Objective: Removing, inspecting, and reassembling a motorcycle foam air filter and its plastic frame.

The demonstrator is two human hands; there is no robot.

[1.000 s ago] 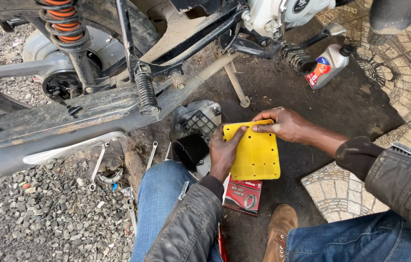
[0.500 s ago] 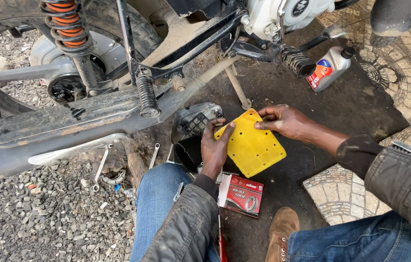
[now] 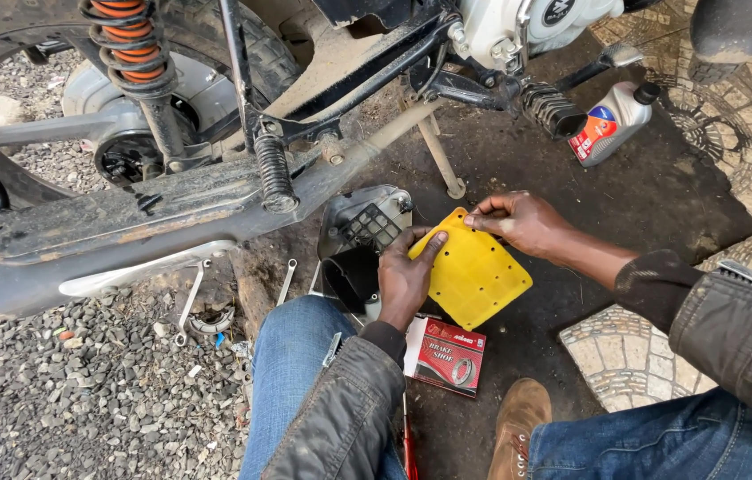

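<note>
Yellow pad (image 3: 473, 277) gripped between both hands, long axis slanting down-right; left hand (image 3: 404, 283) fingers curled on near-left edge, right hand (image 3: 518, 222) pinching top corner.

yellow pad (image 3: 472, 276) turned diamond-wise, tilted further

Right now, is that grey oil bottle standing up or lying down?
Lying down: the grey oil bottle rests on its side on the dark ground, black cap pointing up-right toward the paving.

I count one yellow pad (image 3: 473, 274), one red box (image 3: 445, 355), one oil bottle (image 3: 611, 122), two wrenches (image 3: 189, 302), one motorcycle (image 3: 216, 191).
</note>
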